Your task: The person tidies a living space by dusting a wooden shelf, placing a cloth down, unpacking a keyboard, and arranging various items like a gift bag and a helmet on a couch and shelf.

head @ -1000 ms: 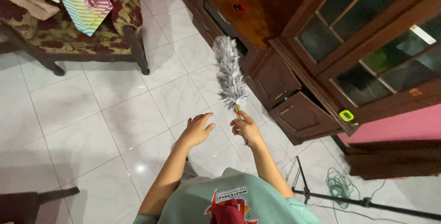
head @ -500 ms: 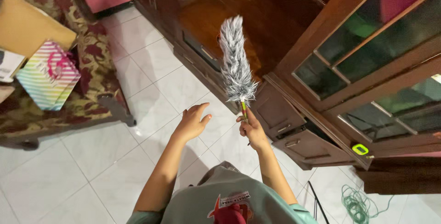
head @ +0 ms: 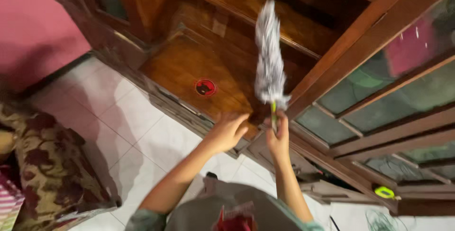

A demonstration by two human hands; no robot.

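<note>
Both arms outstretched; left hand [head: 226,131] open-fingered, right hand [head: 278,136] fisted.

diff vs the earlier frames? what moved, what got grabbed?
The left hand came forward from mid-air onto the front edge of the wooden cabinet ledge. The feather duster rose up into the open cabinet. The view swung toward the cabinet. Unchanged: right hand grips the duster handle; nothing let go.

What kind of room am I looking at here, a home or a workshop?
Most likely a living room in a home. A large wooden cabinet with glass doors stands on a white tiled floor, and a floral upholstered armchair sits opposite. The right hand holds a feather duster.
</note>
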